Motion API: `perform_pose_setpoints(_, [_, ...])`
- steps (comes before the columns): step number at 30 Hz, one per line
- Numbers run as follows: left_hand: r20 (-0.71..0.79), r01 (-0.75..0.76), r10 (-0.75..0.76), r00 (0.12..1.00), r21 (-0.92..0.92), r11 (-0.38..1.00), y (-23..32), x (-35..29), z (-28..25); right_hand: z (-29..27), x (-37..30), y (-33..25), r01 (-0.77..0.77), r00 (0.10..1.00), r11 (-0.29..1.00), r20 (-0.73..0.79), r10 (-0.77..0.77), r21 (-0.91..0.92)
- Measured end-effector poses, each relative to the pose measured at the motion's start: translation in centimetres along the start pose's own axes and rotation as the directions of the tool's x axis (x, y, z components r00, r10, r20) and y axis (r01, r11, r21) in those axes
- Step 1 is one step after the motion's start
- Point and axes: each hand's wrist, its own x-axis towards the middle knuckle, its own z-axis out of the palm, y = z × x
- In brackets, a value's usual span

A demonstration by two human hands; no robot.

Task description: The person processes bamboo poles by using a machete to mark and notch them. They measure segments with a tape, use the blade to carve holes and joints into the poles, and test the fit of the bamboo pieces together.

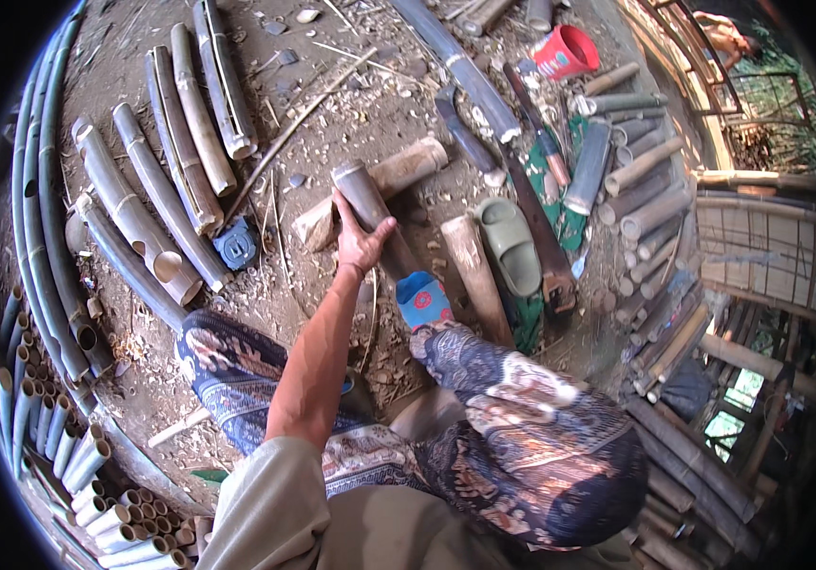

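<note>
My left hand is wrapped round a short bamboo piece, with the thumb on its right side and the fingers on its left. The piece rests tilted across a thicker bamboo log that lies on the ground. My foot in a blue sock with a red pattern is set against the near end of the piece. Close by on the right lie another bamboo length and a green sandal. My right hand is out of view.
A handsaw, a curved blade tool and a red bucket lie to the right, near stacked bamboo. On the left are a blue tape measure, split bamboo and a pile of cut tubes. Shavings cover the ground.
</note>
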Motion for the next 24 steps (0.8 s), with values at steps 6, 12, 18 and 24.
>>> perform_pose_setpoints(6, [-0.017,0.052,-0.053,0.998,-0.086,0.995,0.4,-1.3,-0.5,-2.7,3.4,-0.4,0.072,0.994,0.996,0.081,-0.068,-0.053])
perform_pose_setpoints(12, [0.014,0.262,-0.271,0.963,0.213,0.941,4.6,-0.9,-1.9,-9.7,7.8,-0.9,0.247,0.909,0.965,0.366,-0.201,-0.085])
perform_pose_setpoints(18, [-0.525,0.223,0.073,0.848,0.478,0.849,2.8,-0.4,-14.2,-34.3,24.7,-8.5,0.238,0.816,0.955,-0.496,-0.296,-0.177])
perform_pose_setpoints(24, [-0.646,0.38,0.03,0.763,0.486,0.787,-0.7,-3.2,-18.4,-39.0,37.7,-2.9,-0.024,0.899,0.99,-0.436,-0.039,-0.137])
